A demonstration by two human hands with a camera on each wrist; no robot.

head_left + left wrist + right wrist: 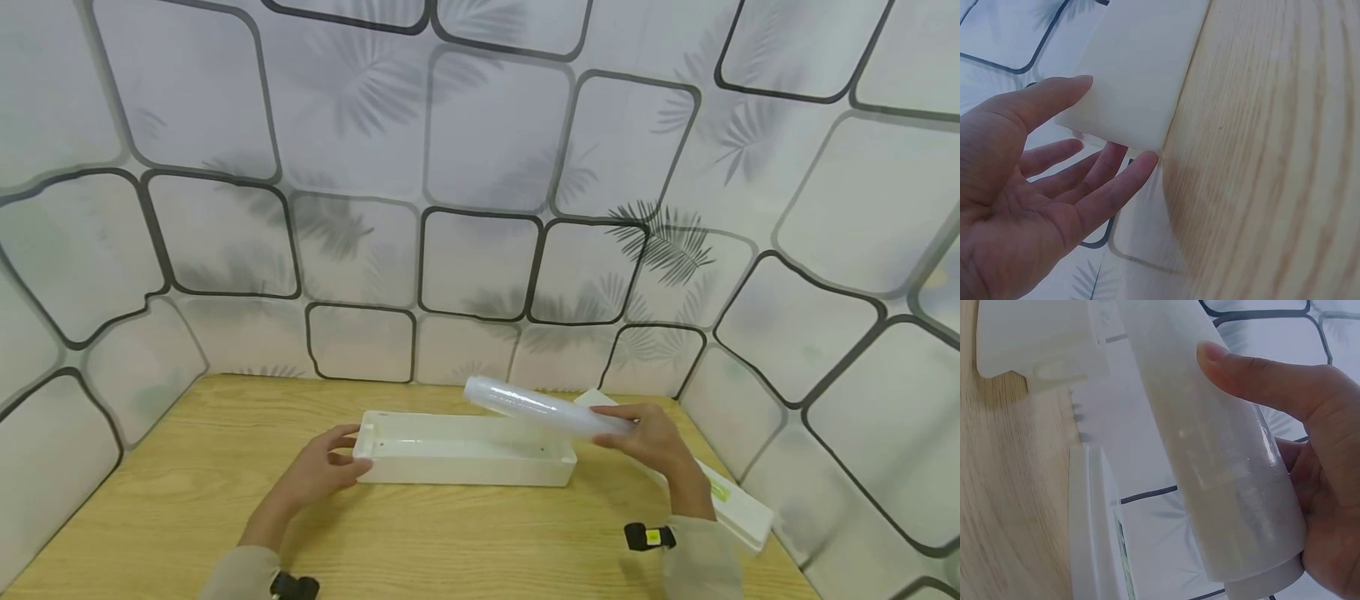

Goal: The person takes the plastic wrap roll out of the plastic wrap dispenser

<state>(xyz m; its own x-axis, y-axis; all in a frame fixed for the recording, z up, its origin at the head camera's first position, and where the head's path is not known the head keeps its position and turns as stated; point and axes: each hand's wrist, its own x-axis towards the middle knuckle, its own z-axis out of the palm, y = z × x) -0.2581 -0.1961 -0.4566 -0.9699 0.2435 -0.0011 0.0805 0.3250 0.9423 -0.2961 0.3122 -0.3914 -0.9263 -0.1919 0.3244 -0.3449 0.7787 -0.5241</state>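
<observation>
A white, open-topped long box (pixel 465 471) lies lengthwise on the table. At its left end, my left hand (pixel 318 468) holds the corner, the thumb (pixel 1063 94) against the front face and the fingers by the end edge. My right hand (pixel 648 437) grips a roll of cling film (pixel 536 407) near its right end, thumb on one side; the fingers behind are mostly hidden. The roll is tilted, its left end higher, above the right part of the box. A core end (pixel 1266 581) sticks out of the roll in the right wrist view.
Behind and right of the right hand lies a long white lid (pixel 738 508) with a green label, partly hidden by the forearm. The wooden table (pixel 420 542) meets patterned sheeting (pixel 480 267) at the back and both sides.
</observation>
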